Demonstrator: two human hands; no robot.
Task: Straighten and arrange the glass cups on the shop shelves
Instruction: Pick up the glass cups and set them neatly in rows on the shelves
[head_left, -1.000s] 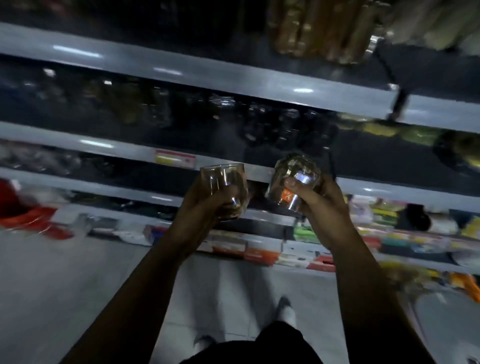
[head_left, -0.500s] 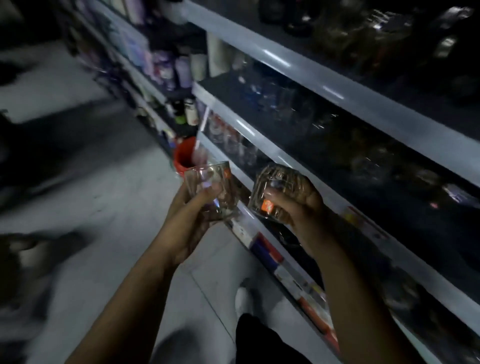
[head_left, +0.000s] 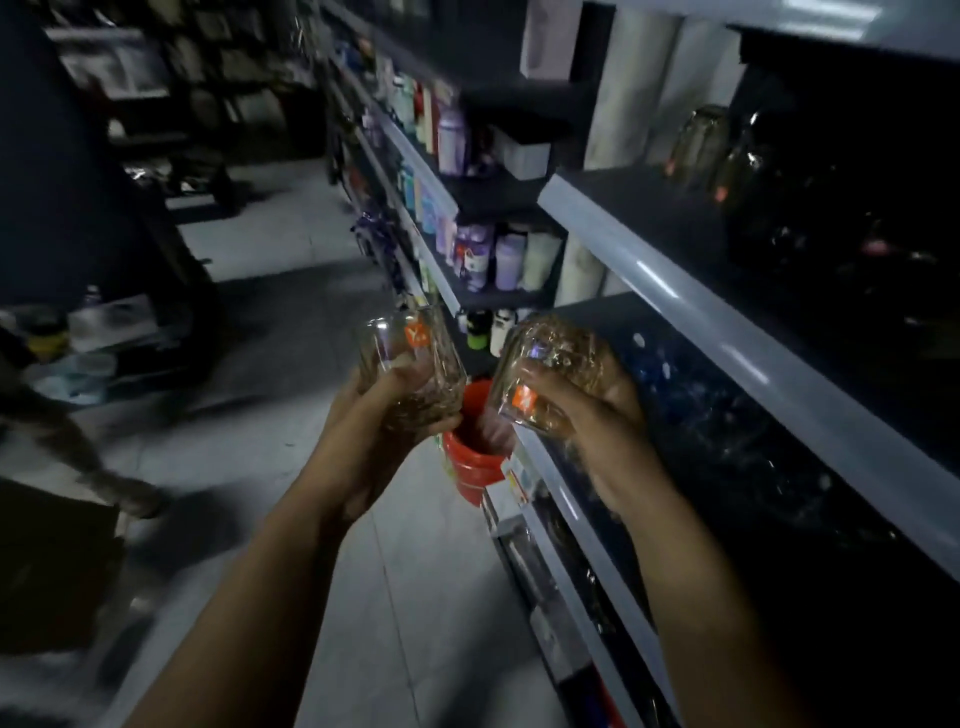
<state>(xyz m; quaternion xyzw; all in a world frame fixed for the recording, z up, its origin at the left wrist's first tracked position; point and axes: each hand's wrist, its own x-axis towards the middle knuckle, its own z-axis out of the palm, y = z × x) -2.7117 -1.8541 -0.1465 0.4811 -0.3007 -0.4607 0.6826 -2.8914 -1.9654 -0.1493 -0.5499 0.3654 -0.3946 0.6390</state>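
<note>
My left hand (head_left: 379, 421) grips a clear glass cup (head_left: 402, 358) with an orange sticker, held upright in front of me over the aisle. My right hand (head_left: 587, 410) grips a second patterned glass cup (head_left: 545, 369), tilted to the left, its orange sticker facing me. Both cups are close together, just left of the grey shelf edge (head_left: 691, 322). More glass cups (head_left: 698, 145) stand in the dark on the upper shelf at the right. Dim glassware shows on the shelf below it (head_left: 727, 426).
A red bucket (head_left: 472, 462) stands on the floor below the cups, against the shelving. Coloured bottles (head_left: 478, 254) fill the shelves farther along the aisle. Another person's leg (head_left: 88, 457) is at the left. The tiled floor (head_left: 291, 249) runs ahead.
My view has swung left along the aisle. Both hands keep their cups, now held a little closer to the red bucket and beside the shelf edge.
</note>
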